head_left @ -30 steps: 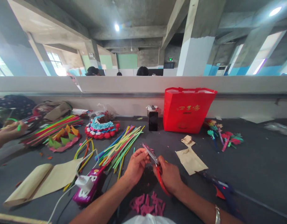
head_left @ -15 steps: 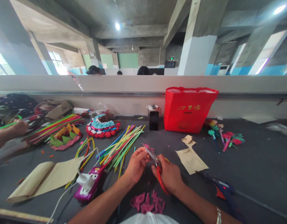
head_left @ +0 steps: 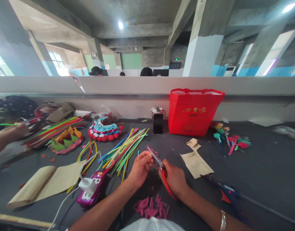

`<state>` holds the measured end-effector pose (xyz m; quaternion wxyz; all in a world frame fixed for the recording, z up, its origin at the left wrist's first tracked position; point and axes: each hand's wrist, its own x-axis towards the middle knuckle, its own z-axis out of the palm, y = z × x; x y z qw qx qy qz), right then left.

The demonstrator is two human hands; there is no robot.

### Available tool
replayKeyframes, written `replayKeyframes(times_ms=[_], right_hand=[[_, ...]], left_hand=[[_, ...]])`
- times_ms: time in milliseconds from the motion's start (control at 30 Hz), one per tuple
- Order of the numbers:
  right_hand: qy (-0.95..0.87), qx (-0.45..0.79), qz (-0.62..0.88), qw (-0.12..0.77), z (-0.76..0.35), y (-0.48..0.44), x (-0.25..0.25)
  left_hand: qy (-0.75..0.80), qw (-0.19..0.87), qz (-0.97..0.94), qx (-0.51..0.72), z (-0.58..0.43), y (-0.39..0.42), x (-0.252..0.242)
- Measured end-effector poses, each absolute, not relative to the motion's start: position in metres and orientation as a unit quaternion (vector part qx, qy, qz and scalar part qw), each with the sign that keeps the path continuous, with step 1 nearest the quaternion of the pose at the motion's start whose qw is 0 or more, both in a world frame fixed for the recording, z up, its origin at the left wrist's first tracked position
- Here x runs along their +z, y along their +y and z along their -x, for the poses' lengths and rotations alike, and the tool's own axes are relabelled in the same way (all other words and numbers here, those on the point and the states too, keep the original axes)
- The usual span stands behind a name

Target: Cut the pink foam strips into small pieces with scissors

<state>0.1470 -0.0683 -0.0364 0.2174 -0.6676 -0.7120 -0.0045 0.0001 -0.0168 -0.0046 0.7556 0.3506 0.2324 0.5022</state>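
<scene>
My right hand (head_left: 173,178) is wrapped round the red handles of a pair of scissors (head_left: 157,158), their silver blades pointing up and to the left. Pinched fingers of my left hand (head_left: 141,168) meet close beside the blades. A small pink piece (head_left: 152,150) shows behind the blade tips; whether my left fingers grip it is hard to make out. Below both hands, close to my body, lies a heap of short pink cut pieces (head_left: 151,208).
Coloured strips (head_left: 128,149) lie left of centre, near a purple power strip (head_left: 93,189) and brown paper (head_left: 63,176). A phone (head_left: 158,123) and red bag (head_left: 194,112) stand behind. A glue gun (head_left: 227,191) lies right. Another person's hand (head_left: 20,130) holds a green strip.
The scissors have shifted slightly in my right hand, and their blades cover less of the pink piece's left side. At the far left, the other person's hand and green strip have moved.
</scene>
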Motion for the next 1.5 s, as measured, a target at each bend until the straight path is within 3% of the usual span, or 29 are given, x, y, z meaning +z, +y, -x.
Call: replayKeyframes(times_ms=[167,367,600,767,1067,1233,1500], right_hand=[[-0.692,0.037,0.671,0.263,-0.152,-0.064,-0.038],[-0.647,0.186,0.588,0.448,-0.16,-0.057,-0.03],[-0.585,0.36,0.496,0.531,-0.158,-0.063,-0.027],[-0.551,0.464,0.431,0.543,-0.155,-0.065,-0.027],[-0.592,0.419,0.449,0.522,-0.155,-0.066,-0.024],[-0.617,0.306,0.531,0.494,-0.156,-0.064,-0.022],[-0.638,0.203,0.576,0.47,-0.156,-0.057,-0.028]], left_hand=[[0.218,0.765,-0.343,0.5,0.0,-0.017,-0.003],[0.208,0.791,-0.343,0.462,-0.001,-0.018,-0.001],[0.217,0.835,-0.368,0.347,-0.002,-0.021,-0.006],[0.221,0.852,-0.378,0.286,-0.001,-0.023,-0.008],[0.258,0.837,-0.399,0.272,-0.002,-0.024,-0.008],[0.314,0.669,-0.559,0.375,-0.006,-0.025,-0.012],[0.359,0.47,-0.72,0.362,-0.006,-0.025,-0.014]])
